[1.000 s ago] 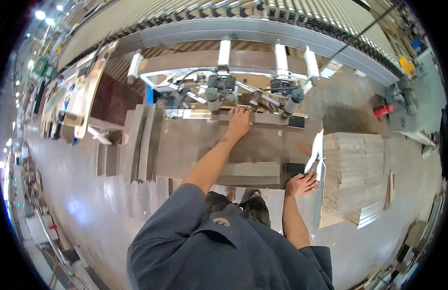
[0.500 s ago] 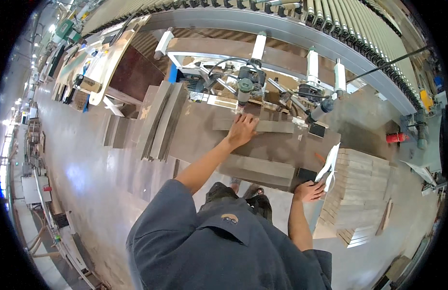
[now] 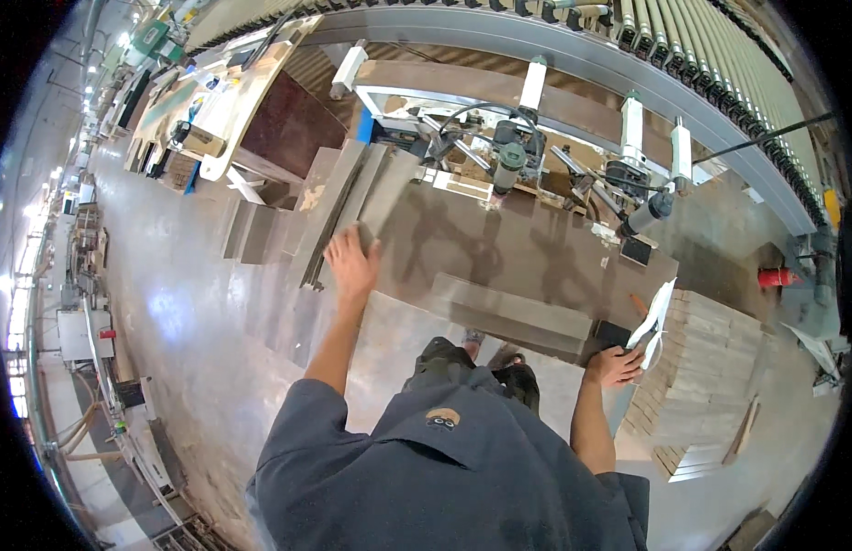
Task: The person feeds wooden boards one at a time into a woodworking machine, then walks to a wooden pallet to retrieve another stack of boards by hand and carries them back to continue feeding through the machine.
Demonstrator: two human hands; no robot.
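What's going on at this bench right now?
A person stands at a brown worktable. Their left hand is at the near end of the long boards at the table's left; whether it grips one is unclear. Their right hand is at the near right corner, by a black block and a white sheet. More boards lie along the near edge, and a larger stack stands to the right.
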